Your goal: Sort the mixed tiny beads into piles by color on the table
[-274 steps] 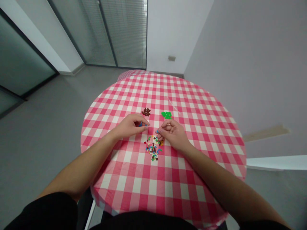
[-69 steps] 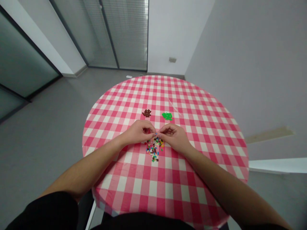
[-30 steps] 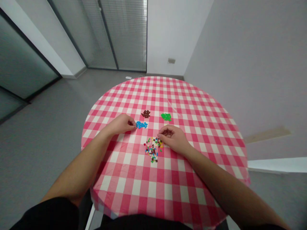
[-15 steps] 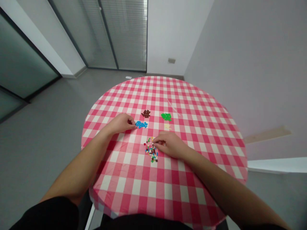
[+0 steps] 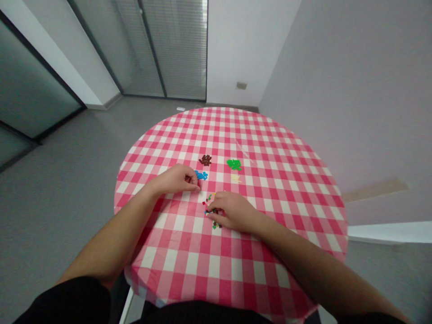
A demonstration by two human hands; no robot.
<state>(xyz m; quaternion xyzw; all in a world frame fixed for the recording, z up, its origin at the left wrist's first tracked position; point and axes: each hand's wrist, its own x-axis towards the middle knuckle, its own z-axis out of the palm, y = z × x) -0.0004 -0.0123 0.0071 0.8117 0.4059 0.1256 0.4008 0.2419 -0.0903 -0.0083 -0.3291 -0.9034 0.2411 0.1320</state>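
Note:
My left hand (image 5: 178, 179) is just in front of the blue pieces (image 5: 202, 175) and partly covers them. Its thumb and fingertips come together; whatever may be between them is too small to see. Over the mixed-colour heap of small pieces (image 5: 216, 225) is my right hand (image 5: 234, 210), thumb and forefinger a little apart around some of the bits. That hand hides much of the heap. Beyond lie sorted piles: dark brown pieces (image 5: 205, 160), green pieces (image 5: 234, 164) and a few pale yellow pieces (image 5: 236, 178).
The round table wears a red-and-white checked cloth (image 5: 222, 265). Behind it are glass partitions (image 5: 172, 49) and a white wall (image 5: 243, 40) with a socket (image 5: 241, 85). A small white object (image 5: 181, 109) lies on the floor past the far edge.
My left hand has drawn back from the blue pile, nearer to me and slightly right. My right hand has shifted left and nearer, further over the mixed heap.

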